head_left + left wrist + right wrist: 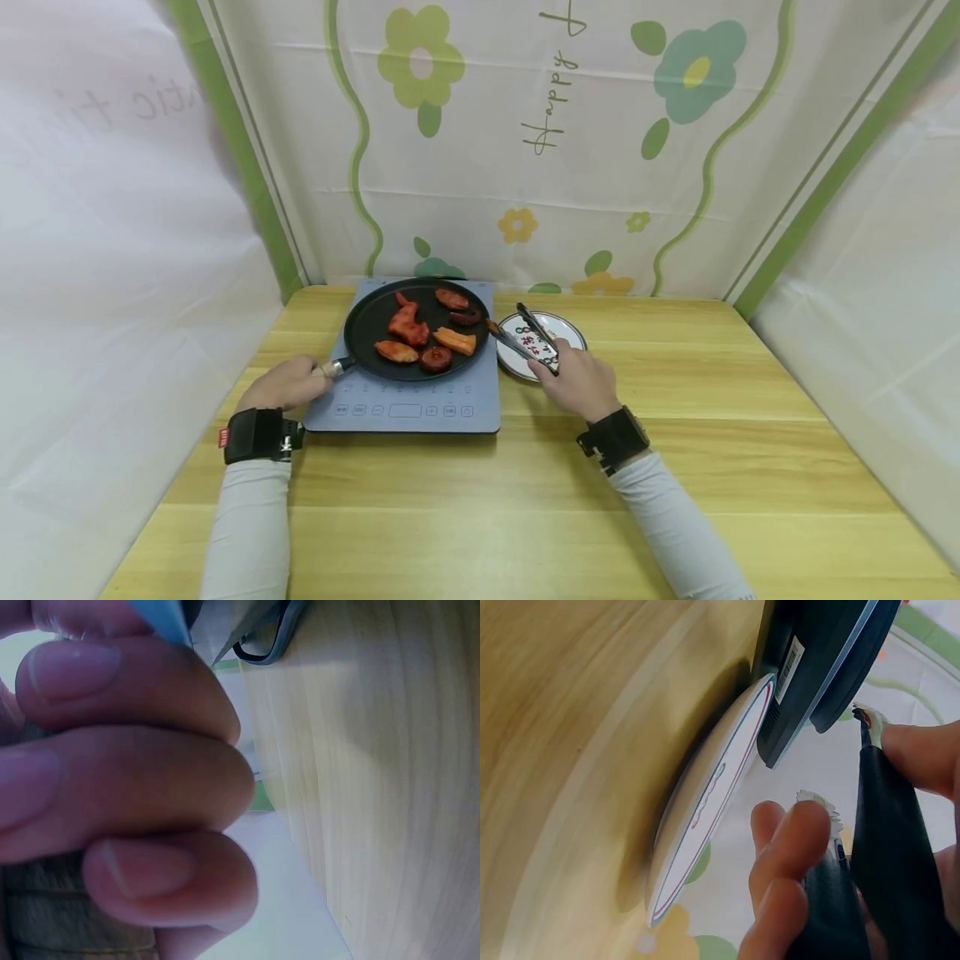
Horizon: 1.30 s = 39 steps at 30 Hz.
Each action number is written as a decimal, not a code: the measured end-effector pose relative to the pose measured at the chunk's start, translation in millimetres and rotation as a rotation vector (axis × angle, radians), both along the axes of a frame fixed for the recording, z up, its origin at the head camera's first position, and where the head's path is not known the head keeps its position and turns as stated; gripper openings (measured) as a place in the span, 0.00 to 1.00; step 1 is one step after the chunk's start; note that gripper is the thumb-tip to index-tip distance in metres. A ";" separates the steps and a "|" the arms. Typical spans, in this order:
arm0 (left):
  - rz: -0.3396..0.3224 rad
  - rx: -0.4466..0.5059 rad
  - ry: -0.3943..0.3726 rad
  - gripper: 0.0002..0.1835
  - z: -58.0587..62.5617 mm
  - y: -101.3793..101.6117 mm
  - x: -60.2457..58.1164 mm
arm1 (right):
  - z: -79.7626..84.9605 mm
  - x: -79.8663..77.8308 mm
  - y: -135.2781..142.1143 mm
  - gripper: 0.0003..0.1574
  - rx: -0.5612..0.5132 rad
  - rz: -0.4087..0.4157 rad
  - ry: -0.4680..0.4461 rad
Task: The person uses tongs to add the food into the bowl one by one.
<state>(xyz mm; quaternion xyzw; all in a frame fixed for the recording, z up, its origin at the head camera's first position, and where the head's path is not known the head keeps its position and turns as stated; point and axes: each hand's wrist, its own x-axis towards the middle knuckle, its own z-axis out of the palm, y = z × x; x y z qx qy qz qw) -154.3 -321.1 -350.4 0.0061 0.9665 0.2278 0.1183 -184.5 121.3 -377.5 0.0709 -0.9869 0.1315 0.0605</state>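
My left hand (288, 382) grips the handle (327, 368) of a round black frying pan (367, 321). Several pieces of food lie in the pan, among them a reddish chicken wing (407, 323), an orange piece (455, 340) and a round brown piece (436, 359). Curled fingers (135, 772) fill much of the left wrist view. In my right hand (581, 382) are tongs (896, 847) with black handles, their arms spread apart. One tip reaches the pan's right rim, with an orange-brown patch on it. Below the tongs sits a white plate (576, 335) with printed lettering.
The pan stands on a flat grey induction cooker (480, 396) with a row of touch buttons along its front. The plate is close against the cooker's right side. Both are on a wooden table (450, 517), with patterned fabric walls (465, 175) behind and at the sides.
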 end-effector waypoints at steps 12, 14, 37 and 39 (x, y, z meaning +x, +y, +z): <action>0.007 -0.004 -0.001 0.11 -1.8 -2.1 -1.2 | -3.5 -4.6 7.7 0.43 -0.011 -0.035 -0.021; 0.008 -0.003 0.000 0.11 -2.1 -1.7 -0.8 | -4.9 -6.3 9.4 0.42 0.002 -0.042 -0.028; -0.009 -0.002 -0.017 0.12 4.0 -6.9 8.1 | -12.1 -12.0 4.7 0.37 0.052 -0.092 -0.099; 0.001 -0.017 -0.020 0.15 6.4 -7.3 9.8 | -10.6 -12.2 3.1 0.39 0.050 -0.100 -0.107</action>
